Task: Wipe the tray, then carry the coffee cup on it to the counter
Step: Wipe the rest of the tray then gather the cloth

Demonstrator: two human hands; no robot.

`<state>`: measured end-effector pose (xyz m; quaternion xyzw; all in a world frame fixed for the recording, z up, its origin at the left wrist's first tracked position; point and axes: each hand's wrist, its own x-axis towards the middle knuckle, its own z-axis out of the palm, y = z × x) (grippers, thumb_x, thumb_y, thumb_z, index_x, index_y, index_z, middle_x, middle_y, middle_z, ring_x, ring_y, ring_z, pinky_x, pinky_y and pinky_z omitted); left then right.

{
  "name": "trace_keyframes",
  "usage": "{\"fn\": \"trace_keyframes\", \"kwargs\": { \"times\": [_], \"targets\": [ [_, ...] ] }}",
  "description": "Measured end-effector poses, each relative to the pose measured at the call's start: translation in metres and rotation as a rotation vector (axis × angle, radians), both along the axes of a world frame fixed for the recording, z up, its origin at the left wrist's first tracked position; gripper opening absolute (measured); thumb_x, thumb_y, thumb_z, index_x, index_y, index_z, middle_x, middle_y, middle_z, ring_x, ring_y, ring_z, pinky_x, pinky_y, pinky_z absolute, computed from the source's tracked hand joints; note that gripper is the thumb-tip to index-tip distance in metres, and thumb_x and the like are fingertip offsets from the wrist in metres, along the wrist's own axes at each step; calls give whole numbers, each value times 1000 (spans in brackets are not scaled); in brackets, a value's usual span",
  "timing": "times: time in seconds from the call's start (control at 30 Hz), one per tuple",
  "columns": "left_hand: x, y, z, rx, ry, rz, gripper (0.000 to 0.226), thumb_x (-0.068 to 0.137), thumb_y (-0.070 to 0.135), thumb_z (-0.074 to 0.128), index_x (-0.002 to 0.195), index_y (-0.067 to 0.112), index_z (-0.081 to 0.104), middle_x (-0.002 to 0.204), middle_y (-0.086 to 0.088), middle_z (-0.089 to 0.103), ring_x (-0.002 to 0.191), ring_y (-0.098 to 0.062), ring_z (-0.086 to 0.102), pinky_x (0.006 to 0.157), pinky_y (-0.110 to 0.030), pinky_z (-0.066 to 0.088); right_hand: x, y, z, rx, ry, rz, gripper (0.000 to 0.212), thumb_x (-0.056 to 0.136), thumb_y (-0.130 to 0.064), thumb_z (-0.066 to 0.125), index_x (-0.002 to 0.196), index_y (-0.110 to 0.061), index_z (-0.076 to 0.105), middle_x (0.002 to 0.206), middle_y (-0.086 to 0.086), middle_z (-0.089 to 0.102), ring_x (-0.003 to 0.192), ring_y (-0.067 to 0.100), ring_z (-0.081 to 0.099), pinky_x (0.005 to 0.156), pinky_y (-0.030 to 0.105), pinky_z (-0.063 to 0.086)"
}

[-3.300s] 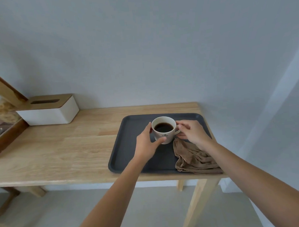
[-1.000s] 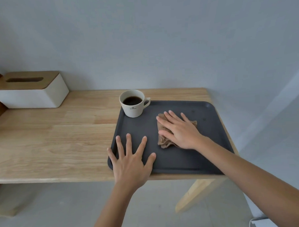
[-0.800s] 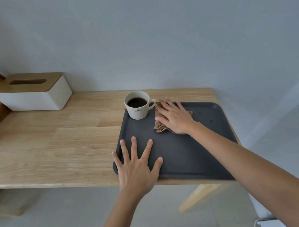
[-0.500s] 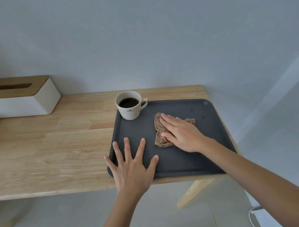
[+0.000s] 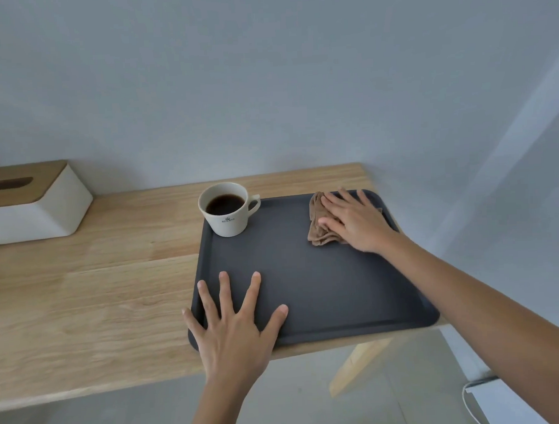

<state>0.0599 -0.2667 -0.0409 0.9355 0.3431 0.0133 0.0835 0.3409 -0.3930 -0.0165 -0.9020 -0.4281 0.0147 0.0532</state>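
A dark grey tray (image 5: 323,283) lies on the right end of the wooden table (image 5: 92,293). A white cup of black coffee (image 5: 227,209) stands in the tray's far left corner, handle to the right. My right hand (image 5: 357,219) presses flat on a crumpled brown cloth (image 5: 318,221) in the tray's far right corner. My left hand (image 5: 235,326) lies flat with fingers spread on the tray's near left corner, holding nothing.
A white tissue box with a wooden lid (image 5: 31,203) sits at the table's far left against the grey wall. The tray's near edge reaches the table's front edge. A white object with a cable (image 5: 485,398) is on the floor at lower right.
My right hand has slid the cloth from the tray's middle to its far right corner. The left hand has stayed on the near left corner. The cup has not moved.
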Motion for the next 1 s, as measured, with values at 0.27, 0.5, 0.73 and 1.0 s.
{"fn": "trace_keyframes", "kwargs": {
  "times": [0.27,0.5,0.73,1.0],
  "targets": [
    [4,0,-1,-1,30,20,80,71,85,-4,145,54,-11,164,-2,-7,147,-35,-19,112,-64,-4,-31,-5,-2,29,96,-107,66,99,-52,19,153,-15,12,162,2,10,149,20,12,121,40,16],
    [5,0,0,-1,43,23,79,72,85,-2,145,53,-10,164,-1,-7,147,-36,-18,112,-64,-3,-108,-51,-5,40,95,-27,86,84,-73,3,153,-22,11,162,-7,8,149,11,5,118,31,6],
    [4,1,4,-31,48,16,80,72,86,1,145,55,-9,163,-1,-8,146,-35,-21,112,-64,-6,-58,-17,-4,-27,-25,-379,78,94,-56,2,150,-3,17,161,11,14,150,24,4,121,46,6],
    [6,2,2,-26,41,25,78,73,86,4,144,55,-7,164,-1,-8,146,-35,-22,111,-65,-9,-22,0,-1,1,42,-400,64,101,-43,15,151,-3,10,161,16,10,149,29,10,120,43,14]
  ]
}}
